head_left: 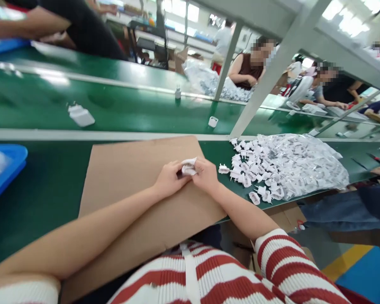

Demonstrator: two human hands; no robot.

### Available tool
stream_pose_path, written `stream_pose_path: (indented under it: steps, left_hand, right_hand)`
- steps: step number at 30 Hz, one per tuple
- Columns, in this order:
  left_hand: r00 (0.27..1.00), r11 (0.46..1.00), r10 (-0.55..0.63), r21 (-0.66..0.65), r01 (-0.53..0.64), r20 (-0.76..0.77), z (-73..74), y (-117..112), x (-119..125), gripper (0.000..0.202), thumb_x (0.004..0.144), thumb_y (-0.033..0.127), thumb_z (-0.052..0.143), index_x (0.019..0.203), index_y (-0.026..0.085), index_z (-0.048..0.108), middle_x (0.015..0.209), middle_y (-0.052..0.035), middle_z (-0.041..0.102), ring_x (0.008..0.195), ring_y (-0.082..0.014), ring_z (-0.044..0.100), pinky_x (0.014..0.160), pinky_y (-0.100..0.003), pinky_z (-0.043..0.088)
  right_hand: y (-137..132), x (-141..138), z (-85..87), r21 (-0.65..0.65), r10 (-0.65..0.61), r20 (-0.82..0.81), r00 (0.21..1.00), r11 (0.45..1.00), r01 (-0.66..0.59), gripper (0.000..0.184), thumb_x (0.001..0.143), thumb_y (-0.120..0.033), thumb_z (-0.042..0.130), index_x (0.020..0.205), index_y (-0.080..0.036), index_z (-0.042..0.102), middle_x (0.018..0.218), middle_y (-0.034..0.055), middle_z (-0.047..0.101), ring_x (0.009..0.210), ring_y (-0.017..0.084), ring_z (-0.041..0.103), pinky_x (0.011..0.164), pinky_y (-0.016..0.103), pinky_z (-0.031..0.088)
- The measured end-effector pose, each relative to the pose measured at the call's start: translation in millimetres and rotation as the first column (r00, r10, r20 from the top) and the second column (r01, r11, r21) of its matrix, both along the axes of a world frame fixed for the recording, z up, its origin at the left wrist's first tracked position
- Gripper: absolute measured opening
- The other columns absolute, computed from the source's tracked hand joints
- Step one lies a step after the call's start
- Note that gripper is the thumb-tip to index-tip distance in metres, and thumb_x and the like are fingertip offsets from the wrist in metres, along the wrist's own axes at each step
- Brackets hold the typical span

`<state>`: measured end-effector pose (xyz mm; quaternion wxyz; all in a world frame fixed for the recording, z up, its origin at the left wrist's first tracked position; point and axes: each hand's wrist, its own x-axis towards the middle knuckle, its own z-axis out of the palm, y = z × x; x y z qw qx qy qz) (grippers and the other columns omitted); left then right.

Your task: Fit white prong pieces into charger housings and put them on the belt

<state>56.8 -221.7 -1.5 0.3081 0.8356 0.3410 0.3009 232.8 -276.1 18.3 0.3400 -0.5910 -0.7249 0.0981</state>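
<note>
Above a flat sheet of brown cardboard (129, 177), my two hands meet around a small white plastic plug housing (188, 167). My left hand (170, 179) closes on its left side, thumb and fingers pinching it. From the other side, my right hand (206, 174) grips it too, with the fingers curled. The hands cover much of the part, so its exact form is partly hidden. Just right of my right hand lies a loose white plug shell (223, 169). Beyond that spreads a heap of similar white plug shells (245, 162).
A clear plastic bag (313, 164) full of white parts lies on the right. At the left edge stands a blue tray (6, 185). Behind the cardboard, a green conveyor belt (139, 112) carries a white adapter (80, 115). A slanted metal post (266, 76) rises there. Other people sit beyond.
</note>
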Motion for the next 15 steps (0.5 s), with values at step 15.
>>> stream_pose_path:
  steps: [15]
  left_hand:
    - [0.924,0.939,0.253,-0.158,-0.306,-0.288,23.7,92.1,-1.4,0.073,0.071,0.081,0.067,0.119,0.026,0.067,0.094,-0.0083,0.077,0.086,-0.0408,0.073,0.076,-0.049,0.058]
  right_hand:
    - [18.5,82.7,53.5,-0.512,-0.147,0.496,0.855,0.746,0.426,0.049,0.071,-0.027,0.091,0.115,-0.014,0.072,0.127,0.0228,0.071,0.119,0.041,0.07,0.095,0.053,0.06]
